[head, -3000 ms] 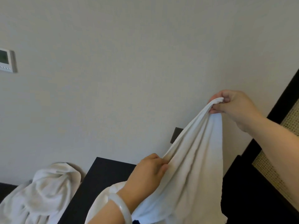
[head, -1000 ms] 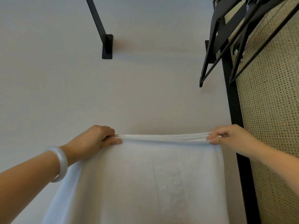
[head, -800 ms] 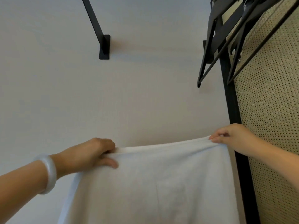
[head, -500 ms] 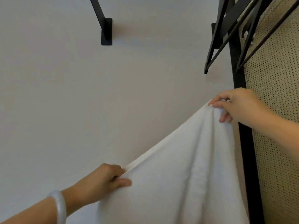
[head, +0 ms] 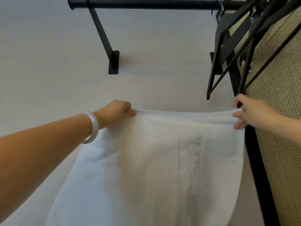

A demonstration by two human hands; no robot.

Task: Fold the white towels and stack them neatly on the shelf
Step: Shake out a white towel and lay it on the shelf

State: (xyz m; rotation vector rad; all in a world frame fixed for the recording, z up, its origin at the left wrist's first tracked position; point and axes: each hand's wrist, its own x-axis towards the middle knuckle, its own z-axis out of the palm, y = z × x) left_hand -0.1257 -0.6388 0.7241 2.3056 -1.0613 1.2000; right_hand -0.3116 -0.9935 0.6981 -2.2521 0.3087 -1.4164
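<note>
1. One white towel (head: pixel 162 160), at six o'clock.
2. Two hands: left hand (head: pixel 115 111) at nine o'clock, right hand (head: pixel 250 113) at three.
3. One bangle (head: pixel 93 126).
4. One black rail (head: pixel 146 4), at twelve o'clock.

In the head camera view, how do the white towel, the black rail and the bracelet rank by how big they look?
1. white towel, by far.
2. black rail, long but thin.
3. bracelet, smallest, though nearer the camera.

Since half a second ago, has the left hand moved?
Yes. The left hand has risen toward the black wall bracket, bringing the top edge of the towel level with the right hand.
</note>
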